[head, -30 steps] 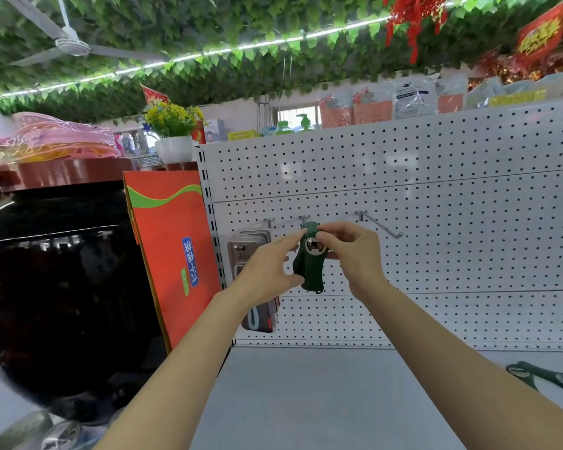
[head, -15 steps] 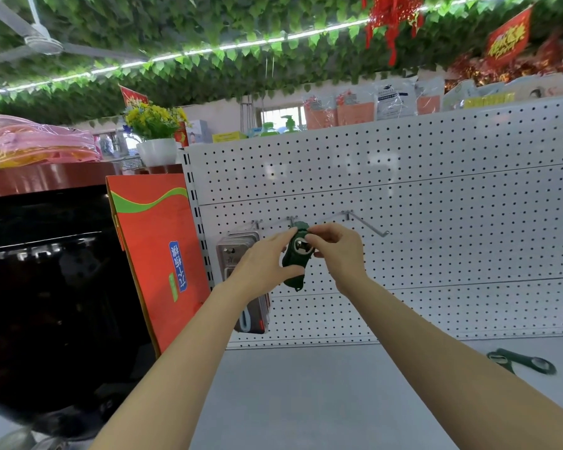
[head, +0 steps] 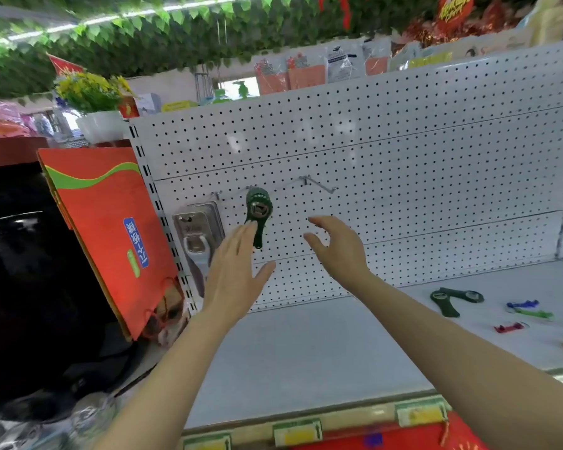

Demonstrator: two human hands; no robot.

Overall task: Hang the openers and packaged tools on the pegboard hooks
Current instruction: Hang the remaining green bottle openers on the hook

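Hanging from the middle hook of the white pegboard (head: 403,164), a dark green opener (head: 257,216) points its handle straight down, its round head threaded on the peg. The left hand (head: 233,274) is raised in front of the board with fingers (head: 241,237) straight and together, their tips at the opener's lower handle; whether they touch it or sit just in front cannot be told. The right hand (head: 338,248) floats to the right of the opener, apart from it, its fingers loosely spread and slightly bent, holding nothing. Left of the green opener, a packaged tool (head: 197,241) in a clear blister pack hangs on the neighbouring hook, partly covered by the left hand. To the right, an empty hook (head: 319,184) juts out from the board. On the grey shelf (head: 306,352) below, far to the right, lie two more dark green openers (head: 452,302), crossed at one end, and beside them several small coloured openers (head: 527,311) in blue, green and red. A red gift bag (head: 111,241) leans against the left edge of the pegboard, beside a large dark glossy jar (head: 30,271).
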